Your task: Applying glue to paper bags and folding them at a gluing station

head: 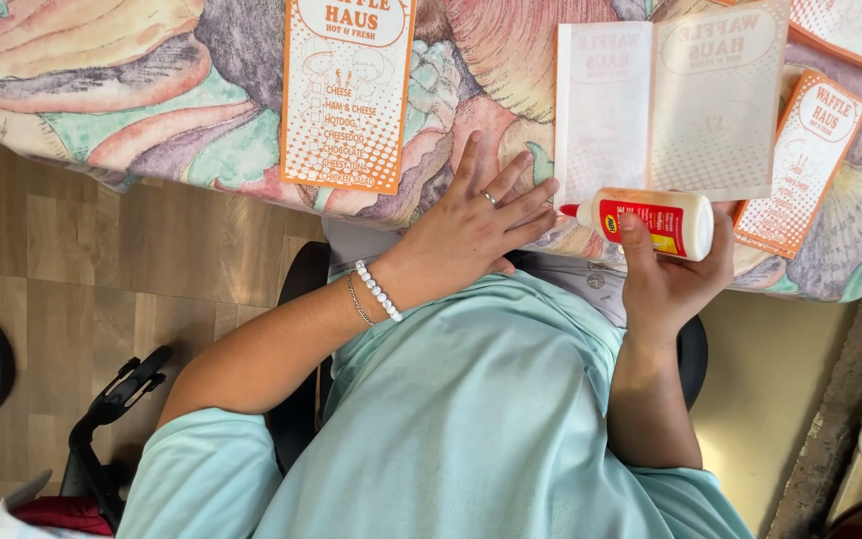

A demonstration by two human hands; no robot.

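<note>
Overhead: floral tablecloth (152,100), wood-look floor (102,269); left hand (476,230) flat, released; right hand (665,279) grasping glue bottle (655,222).

One head-worn camera looks steeply down, close over the person's torso, at the near table edge (202,175).

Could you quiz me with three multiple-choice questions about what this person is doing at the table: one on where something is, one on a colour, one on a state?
1. Where is the glue bottle?
A. in the right hand
B. on the floor
C. under the chair

2. What colour is the bottle's tip?
A. blue
B. red
C. black

3. How is the left hand?
A. clenched around scissors
B. holding a pen
C. flat, fingers spread on the tablecloth

Answers: A, the right hand grips it; B, the tip shows red; C, its palm lies open and holds nothing.
</note>
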